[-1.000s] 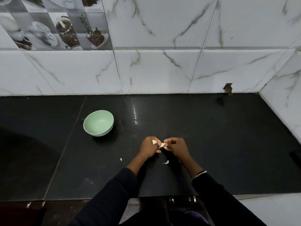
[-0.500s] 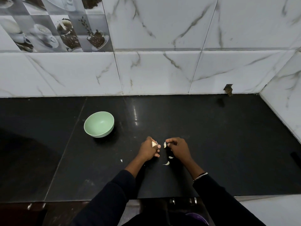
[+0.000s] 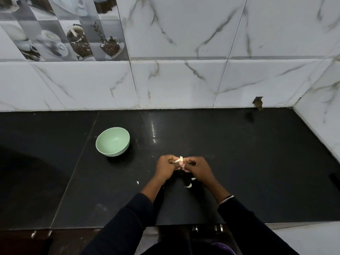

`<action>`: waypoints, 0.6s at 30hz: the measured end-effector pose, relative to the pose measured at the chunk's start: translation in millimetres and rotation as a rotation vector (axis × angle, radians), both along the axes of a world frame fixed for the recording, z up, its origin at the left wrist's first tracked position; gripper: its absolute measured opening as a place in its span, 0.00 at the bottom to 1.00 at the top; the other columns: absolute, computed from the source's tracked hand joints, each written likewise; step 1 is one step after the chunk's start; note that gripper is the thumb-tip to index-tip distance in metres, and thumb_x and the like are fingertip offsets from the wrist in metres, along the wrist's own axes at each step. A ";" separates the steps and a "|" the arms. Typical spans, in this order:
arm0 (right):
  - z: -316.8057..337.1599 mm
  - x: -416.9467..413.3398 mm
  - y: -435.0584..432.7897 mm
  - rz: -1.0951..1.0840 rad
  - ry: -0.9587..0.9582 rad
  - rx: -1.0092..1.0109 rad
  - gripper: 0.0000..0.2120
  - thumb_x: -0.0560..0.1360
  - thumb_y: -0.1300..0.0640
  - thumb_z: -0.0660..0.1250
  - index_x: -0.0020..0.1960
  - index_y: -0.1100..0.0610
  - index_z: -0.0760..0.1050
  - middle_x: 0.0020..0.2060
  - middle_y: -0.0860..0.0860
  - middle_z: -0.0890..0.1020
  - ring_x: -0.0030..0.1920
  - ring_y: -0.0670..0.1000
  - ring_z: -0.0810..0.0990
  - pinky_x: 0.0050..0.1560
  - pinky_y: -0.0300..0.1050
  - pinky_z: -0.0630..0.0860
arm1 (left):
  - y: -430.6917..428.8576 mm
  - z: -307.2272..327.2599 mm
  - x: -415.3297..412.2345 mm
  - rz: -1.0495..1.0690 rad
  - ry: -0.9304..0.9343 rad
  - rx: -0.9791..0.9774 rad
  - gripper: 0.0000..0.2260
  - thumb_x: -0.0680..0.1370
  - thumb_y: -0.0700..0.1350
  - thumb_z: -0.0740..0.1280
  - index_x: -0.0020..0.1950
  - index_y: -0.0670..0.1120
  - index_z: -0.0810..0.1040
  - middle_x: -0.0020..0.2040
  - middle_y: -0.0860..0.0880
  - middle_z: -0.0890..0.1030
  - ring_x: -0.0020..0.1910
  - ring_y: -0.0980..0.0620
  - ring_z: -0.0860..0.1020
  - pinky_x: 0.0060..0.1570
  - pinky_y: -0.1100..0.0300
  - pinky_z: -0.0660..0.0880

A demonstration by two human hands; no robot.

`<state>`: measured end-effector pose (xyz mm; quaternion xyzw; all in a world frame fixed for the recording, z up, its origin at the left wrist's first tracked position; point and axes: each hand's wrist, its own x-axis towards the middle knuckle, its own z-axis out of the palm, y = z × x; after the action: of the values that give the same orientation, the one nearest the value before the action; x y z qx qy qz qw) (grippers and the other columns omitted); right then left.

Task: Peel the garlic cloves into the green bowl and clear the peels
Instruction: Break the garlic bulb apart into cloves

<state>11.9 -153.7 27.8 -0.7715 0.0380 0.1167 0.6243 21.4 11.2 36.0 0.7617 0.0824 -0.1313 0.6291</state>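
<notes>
Pinching clove (image 3: pixel 179 160): left hand (image 3: pixel 166 167), right hand (image 3: pixel 198 169), together at centre; bowl (image 3: pixel 112 141) upper left, nearer left hand.

Black polished countertop (image 3: pixel 239 162) with a seam (image 3: pixel 72 173) left of the left hand (image 3: pixel 166 169); white marble-veined wall tiles (image 3: pixel 184 83) rise beyond both hands; coffee-cup picture tiles (image 3: pixel 73 37) sit far up-left; a side wall (image 3: pixel 322 116) closes the corner right of the right hand (image 3: pixel 199 169); a light glint (image 3: pixel 153 131) streaks the stone ahead.
</notes>
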 end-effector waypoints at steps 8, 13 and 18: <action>13.2 -3.1 7.9 -0.115 -0.019 -0.016 0.06 0.71 0.67 0.73 0.46 0.60 0.85 0.37 0.56 0.87 0.43 0.56 0.87 0.49 0.49 0.84 | -3.9 9.7 0.9 0.026 -0.064 0.093 0.06 0.74 0.36 0.75 0.50 0.42 0.87 0.39 0.47 0.87 0.37 0.55 0.83 0.40 0.65 0.78; 16.8 -5.2 10.9 -0.104 -0.058 -0.062 0.06 0.69 0.62 0.76 0.45 0.57 0.86 0.37 0.52 0.87 0.40 0.49 0.86 0.44 0.44 0.83 | -7.9 14.1 -0.3 0.055 -0.156 0.245 0.05 0.74 0.36 0.74 0.46 0.45 0.88 0.35 0.52 0.85 0.35 0.60 0.81 0.39 0.70 0.75; 15.8 -7.5 9.3 -0.101 -0.083 -0.138 0.08 0.63 0.56 0.75 0.43 0.53 0.85 0.36 0.50 0.86 0.39 0.47 0.84 0.44 0.49 0.81 | -9.2 12.8 -1.0 0.092 -0.133 0.237 0.06 0.73 0.36 0.75 0.46 0.45 0.88 0.34 0.52 0.85 0.35 0.57 0.83 0.40 0.64 0.79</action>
<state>4.5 -144.4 43.6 -0.8138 0.0590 0.0499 0.5759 20.4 2.1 48.9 0.8332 0.0903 -0.0408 0.5440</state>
